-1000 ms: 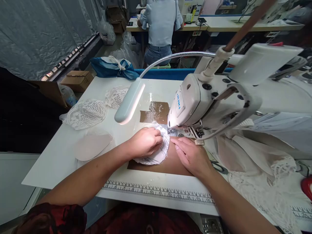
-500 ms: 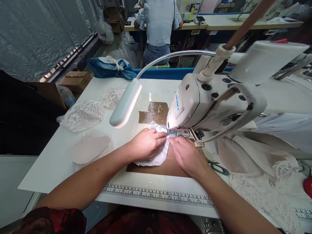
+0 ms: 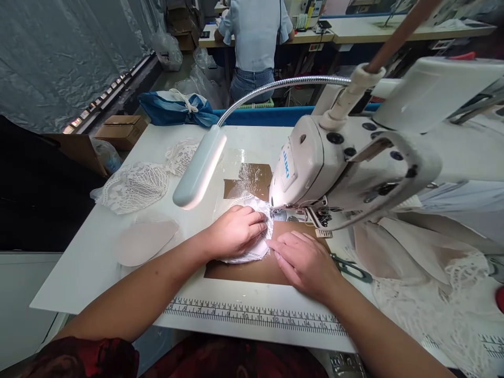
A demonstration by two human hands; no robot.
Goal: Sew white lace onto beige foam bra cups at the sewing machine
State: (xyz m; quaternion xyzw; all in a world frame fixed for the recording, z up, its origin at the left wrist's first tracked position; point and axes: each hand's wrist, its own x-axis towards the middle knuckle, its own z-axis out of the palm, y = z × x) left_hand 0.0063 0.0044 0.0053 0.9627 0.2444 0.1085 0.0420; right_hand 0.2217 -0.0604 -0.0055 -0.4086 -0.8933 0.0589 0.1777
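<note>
Stitching seems underway; left hand (image 3: 235, 231) curls over lace piece (image 3: 254, 254), grip unclear; right hand (image 3: 301, 260), fingers extended, touches its right edge; next needs steady guiding.

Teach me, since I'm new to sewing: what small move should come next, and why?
I'd probably guide the lace cloth slightly further under the sewing machine: its edge lies there, the left hand rests on it and the right hand reaches its near edge.

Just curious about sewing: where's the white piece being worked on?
In the head view, the white piece lies near the middle, partly under the left hand, beside the sewing machine, with the right hand at its right edge.
</note>
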